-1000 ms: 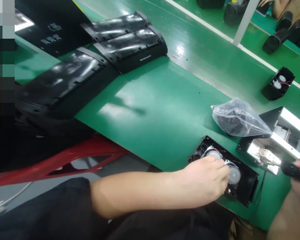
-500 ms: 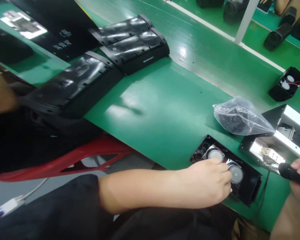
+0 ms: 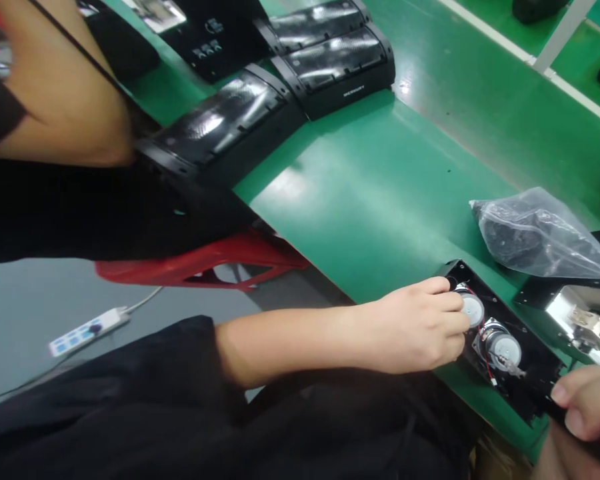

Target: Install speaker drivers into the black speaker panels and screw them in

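A black speaker housing (image 3: 530,347) lies on the green tabletop with two round silver-grey speaker drivers (image 3: 506,351) set in it. Thin red wires (image 3: 484,347) with a small white connector run beside the drivers. My left hand (image 3: 425,327) is closed over the housing's near-left edge, its fingertips by the upper driver. My right hand (image 3: 593,407), at the lower right edge, grips a black tool (image 3: 550,393) that looks like a power screwdriver. Its shiny, blurred tip is over the lower driver; whether it touches is unclear.
A clear plastic bag (image 3: 540,233) with dark contents and a metal-fronted box (image 3: 585,313) stand beyond the housing. Black speaker enclosures (image 3: 340,63) stand at the table's far-left end. A co-worker's arm (image 3: 65,100), a red stool (image 3: 200,260) and a power strip (image 3: 90,331) are left.
My right hand has brought the black tool from the metal-fronted box to the lower driver. My left hand has shifted towards the housing's upper-left end. The view has swung, and the co-worker's arm shows more.
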The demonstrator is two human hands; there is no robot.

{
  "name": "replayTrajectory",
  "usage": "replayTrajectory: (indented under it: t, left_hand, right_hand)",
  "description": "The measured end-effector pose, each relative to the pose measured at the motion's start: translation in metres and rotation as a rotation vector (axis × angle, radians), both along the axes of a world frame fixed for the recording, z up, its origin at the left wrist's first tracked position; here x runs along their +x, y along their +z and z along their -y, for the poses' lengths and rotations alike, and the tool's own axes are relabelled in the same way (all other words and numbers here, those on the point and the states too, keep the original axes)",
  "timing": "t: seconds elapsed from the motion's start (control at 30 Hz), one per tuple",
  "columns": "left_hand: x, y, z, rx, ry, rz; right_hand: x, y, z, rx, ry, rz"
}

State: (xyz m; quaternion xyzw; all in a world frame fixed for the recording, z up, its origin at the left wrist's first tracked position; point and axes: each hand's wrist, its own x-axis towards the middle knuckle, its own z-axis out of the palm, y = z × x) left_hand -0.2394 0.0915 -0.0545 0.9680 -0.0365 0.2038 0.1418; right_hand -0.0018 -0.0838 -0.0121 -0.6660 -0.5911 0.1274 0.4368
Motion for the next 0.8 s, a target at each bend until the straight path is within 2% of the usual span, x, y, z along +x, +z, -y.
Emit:
replayTrajectory:
  t: [0.17,0.4,0.63,0.7,0.8]
  left_hand:
    - [0.003,-0.002,-0.003,-0.097,-0.033,-0.089]
    - [0.006,-0.005,-0.005,-0.179,-0.079,-0.073]
    - [0.005,-0.006,-0.006,-0.198,-0.084,-0.034]
    - [0.005,-0.006,-0.005,-0.195,-0.076,-0.009]
    - [0.006,-0.005,-0.005,-0.188,-0.072,-0.005]
  right_hand:
    - [-0.004,-0.001,-0.010,-0.059,0.054,0.013]
    - [-0.003,-0.003,-0.011,-0.111,0.103,0.037]
    - [0.002,-0.016,-0.009,-0.154,0.139,0.059]
    - [0.012,-0.021,-0.002,-0.131,0.150,0.046]
    - [0.030,-0.028,0.010,0.037,0.278,-0.078]
